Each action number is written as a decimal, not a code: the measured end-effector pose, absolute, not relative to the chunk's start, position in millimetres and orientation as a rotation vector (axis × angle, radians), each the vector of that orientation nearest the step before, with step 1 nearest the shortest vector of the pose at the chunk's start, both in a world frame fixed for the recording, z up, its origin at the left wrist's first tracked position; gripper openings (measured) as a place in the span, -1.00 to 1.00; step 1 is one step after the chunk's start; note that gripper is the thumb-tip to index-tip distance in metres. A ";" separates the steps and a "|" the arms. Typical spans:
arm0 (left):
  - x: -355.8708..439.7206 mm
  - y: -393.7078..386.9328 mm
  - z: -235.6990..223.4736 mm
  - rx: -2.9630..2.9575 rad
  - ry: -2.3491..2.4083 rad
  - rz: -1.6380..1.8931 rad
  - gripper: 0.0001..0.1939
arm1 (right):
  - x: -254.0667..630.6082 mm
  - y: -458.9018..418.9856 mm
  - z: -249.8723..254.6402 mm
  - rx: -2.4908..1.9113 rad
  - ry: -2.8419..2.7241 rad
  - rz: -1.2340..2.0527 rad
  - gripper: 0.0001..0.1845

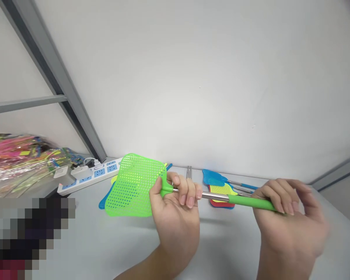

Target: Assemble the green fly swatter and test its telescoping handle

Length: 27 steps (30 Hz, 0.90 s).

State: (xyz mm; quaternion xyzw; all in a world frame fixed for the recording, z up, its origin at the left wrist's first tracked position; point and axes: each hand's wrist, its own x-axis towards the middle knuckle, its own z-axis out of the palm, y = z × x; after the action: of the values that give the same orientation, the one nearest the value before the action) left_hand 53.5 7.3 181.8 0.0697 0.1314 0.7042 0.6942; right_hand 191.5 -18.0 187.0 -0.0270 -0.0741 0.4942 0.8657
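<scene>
A green fly swatter (135,184) with a metal shaft is held up above the table, its mesh head to the left. My left hand (177,210) is closed round the shaft just below the head, palm up. At the other end, my right hand (291,217) grips the green handle, slightly blurred. Behind the shaft lie several more swatters: a blue one (214,177), a yellow one (221,191) and a red one (218,203). Through and beside the green mesh I see part of another blue swatter (106,198).
A white power strip (90,177) with plugs lies at the table's back left. Beyond it is a heap of colourful items in clear plastic (23,163). Metal prongs (189,172) show near the wall (204,97). The grey table (221,245) runs up to that wall.
</scene>
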 end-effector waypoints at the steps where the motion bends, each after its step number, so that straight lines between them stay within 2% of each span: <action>1: 53.6 7.4 181.1 0.149 0.290 1.566 -0.70 | 190.0 -18.4 186.9 -0.071 -0.157 0.997 -0.86; 13: 53.3 -6.4 185.3 0.139 0.352 1.887 -0.57 | 157.6 -18.5 185.0 -0.261 -0.231 0.830 -0.83; 22: 50.6 -0.5 180.9 0.118 0.293 1.887 -0.57 | 145.8 -20.1 180.7 -0.259 -0.160 0.800 -0.78; 27: 49.1 -3.8 173.8 0.132 0.189 1.831 -0.62 | 143.1 -28.7 179.5 -0.235 -0.183 0.753 -0.82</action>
State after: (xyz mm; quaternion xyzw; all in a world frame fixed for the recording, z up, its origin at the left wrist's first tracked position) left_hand 49.1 -3.8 173.8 0.0572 0.0817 0.7909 0.6038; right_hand 143.1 -28.7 179.5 -0.1145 -0.0891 0.3663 0.9191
